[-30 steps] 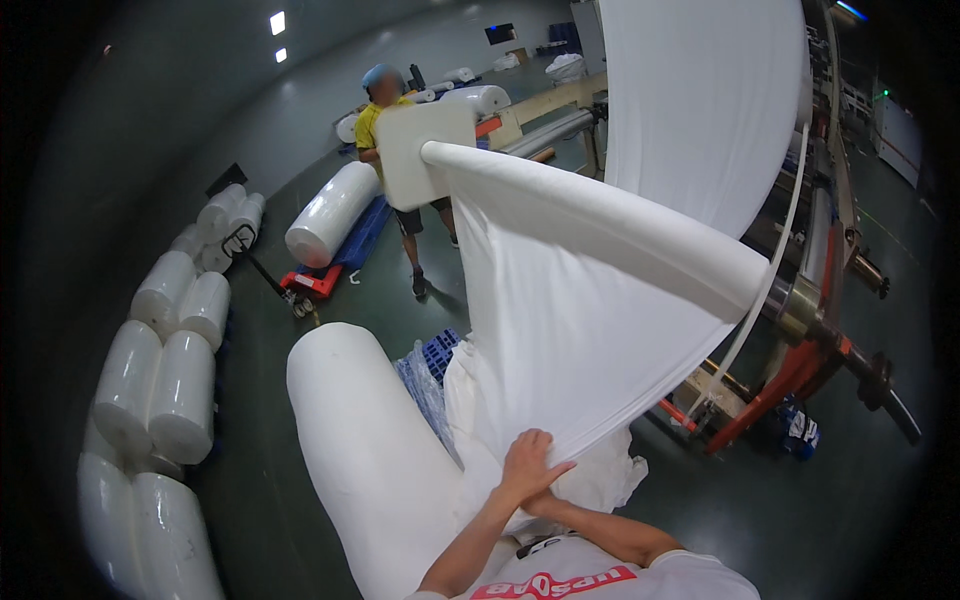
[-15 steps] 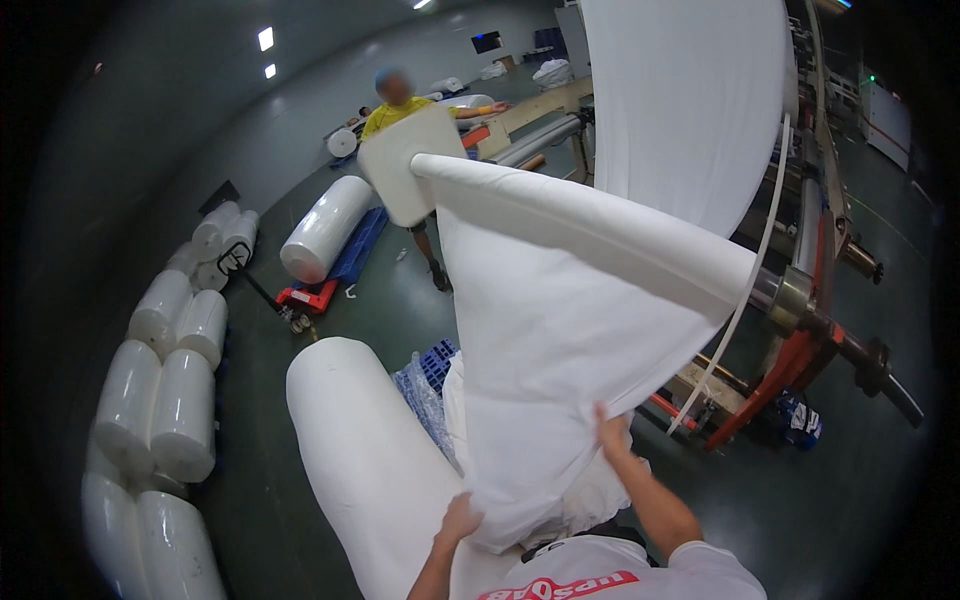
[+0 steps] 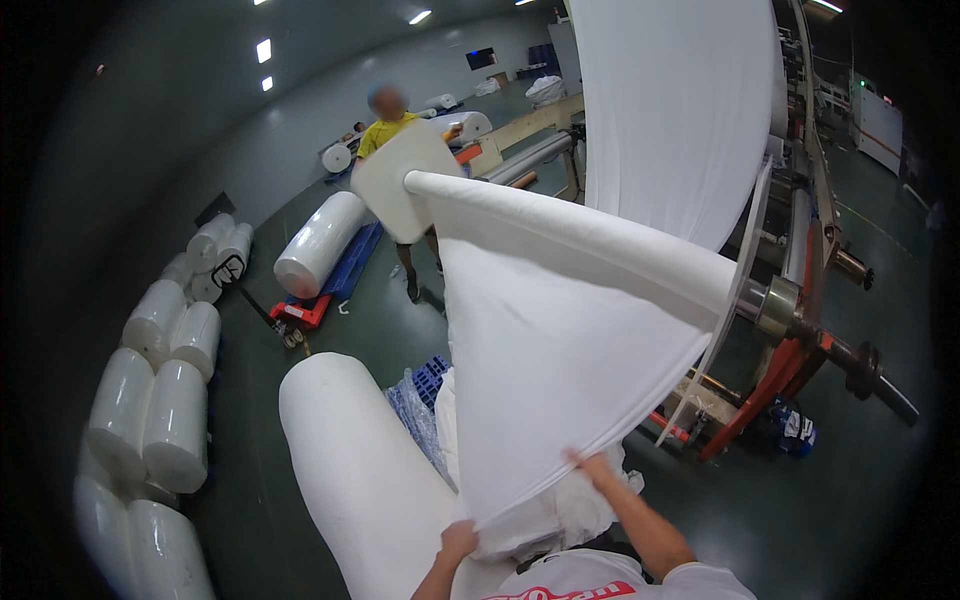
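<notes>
White fabric (image 3: 550, 360) hangs in a triangular sheet from a roll of the same fabric (image 3: 570, 225) on a metal shaft (image 3: 775, 302). My left hand (image 3: 459, 541) is closed on the sheet's lower left corner. Along the lower right edge of the sheet, my right hand (image 3: 592, 468) has its fingers curled at the fabric, pulling it taut between both hands. A pale square end plate (image 3: 395, 190) sits at the roll's far end, and a thin white disc edge (image 3: 735, 290) at its near end. Below the sheet lies a crumpled white heap (image 3: 560, 515).
A large white roll (image 3: 350, 450) lies just left of me. Wrapped rolls (image 3: 180, 430) stack along the left. A red pallet jack (image 3: 305, 312) carries another wrapped roll (image 3: 322, 240). A co-worker in a yellow shirt (image 3: 380, 135) stands behind the end plate. Machine frame (image 3: 770, 370) at right.
The sheet's lower edge has tightened into a straighter line as my right hand moved slightly down and left. The co-worker's outstretched arm has drawn in. The whole view has shifted a little.
</notes>
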A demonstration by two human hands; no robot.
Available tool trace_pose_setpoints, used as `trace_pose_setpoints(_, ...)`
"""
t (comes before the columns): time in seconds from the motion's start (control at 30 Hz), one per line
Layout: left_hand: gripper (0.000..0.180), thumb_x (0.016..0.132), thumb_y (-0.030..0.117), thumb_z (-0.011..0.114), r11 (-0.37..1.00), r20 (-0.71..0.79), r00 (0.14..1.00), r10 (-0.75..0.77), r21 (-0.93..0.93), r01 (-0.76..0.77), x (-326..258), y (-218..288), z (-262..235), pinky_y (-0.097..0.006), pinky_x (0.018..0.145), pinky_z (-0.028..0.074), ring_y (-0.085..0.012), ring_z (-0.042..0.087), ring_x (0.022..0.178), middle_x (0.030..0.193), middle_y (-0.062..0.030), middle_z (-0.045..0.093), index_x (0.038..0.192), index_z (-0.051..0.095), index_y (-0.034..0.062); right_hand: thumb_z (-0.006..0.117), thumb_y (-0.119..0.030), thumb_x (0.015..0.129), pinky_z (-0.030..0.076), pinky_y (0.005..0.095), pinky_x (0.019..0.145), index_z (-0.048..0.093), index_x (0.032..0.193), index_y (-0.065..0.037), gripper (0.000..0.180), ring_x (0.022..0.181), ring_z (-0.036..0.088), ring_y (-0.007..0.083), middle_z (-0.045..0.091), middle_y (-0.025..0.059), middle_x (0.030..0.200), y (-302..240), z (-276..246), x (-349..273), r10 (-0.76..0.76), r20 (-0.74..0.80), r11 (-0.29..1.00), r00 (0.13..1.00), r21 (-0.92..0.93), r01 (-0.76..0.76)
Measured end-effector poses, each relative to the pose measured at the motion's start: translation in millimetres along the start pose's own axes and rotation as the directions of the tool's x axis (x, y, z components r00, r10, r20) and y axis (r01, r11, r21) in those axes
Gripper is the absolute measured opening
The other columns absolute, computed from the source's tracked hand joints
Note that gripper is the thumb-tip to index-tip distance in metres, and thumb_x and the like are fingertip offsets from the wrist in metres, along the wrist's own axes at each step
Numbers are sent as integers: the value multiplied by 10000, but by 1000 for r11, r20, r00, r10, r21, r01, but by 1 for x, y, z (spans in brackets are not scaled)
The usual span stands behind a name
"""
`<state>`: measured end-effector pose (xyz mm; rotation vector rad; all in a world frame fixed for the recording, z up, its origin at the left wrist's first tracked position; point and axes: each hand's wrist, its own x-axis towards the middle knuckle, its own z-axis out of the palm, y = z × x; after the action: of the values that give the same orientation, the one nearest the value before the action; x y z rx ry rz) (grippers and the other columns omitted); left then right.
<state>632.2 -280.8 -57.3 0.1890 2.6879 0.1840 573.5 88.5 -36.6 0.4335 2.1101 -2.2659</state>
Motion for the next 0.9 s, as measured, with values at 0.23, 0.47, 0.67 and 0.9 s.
trace_pose_setpoints(0.23, 617, 781, 416, 667, 962, -233, 966, 110, -220, -163, -2, -5, -6, -429, 958, 412, -380, 488, 1149, 1211, -247, 527, 1173, 522, -38, 616, -293, 869, 474, 411, 829, 596, 1042, 72, 405, 920, 620, 314, 649, 212, 984, -20, 6, 25, -95, -325, 992, 941, -110, 62)
trace_pose_setpoints(0.47, 389, 770, 374, 664, 876, -396, 802, 447, 10, -483, 15, 206, -129, -449, 755, 473, -346, 583, 909, 938, -182, 602, 923, 590, 25, 561, -259, 839, 486, 447, 770, 624, 1005, -22, 296, 885, 610, 385, 643, 219, 939, 41, 106, -72, -28, 648, 606, 761, -594, 529)
trace_pose_setpoints(0.67, 242, 847, 268, 505, 986, -52, 992, 113, 128, -106, 21, 54, -24, -467, 734, 510, -352, 638, 868, 901, -169, 661, 872, 641, 69, 667, -577, 745, 498, 387, 818, 617, 1074, 10, 675, 914, 634, 314, 657, 190, 1007, 26, 35, -41, 86, 518, 756, 851, -590, 283)
trace_pose_setpoints(0.9, 497, 831, 346, 596, 990, 96, 985, -140, 10, 140, -29, -37, 11, -447, 934, 437, -368, 524, 1122, 1217, -254, 518, 1179, 531, -4, 684, -258, 834, 502, 372, 655, 623, 1010, 73, 379, 733, 640, 258, 675, 144, 880, -43, -36, 42, 57, -569, 960, 820, 258, 112)
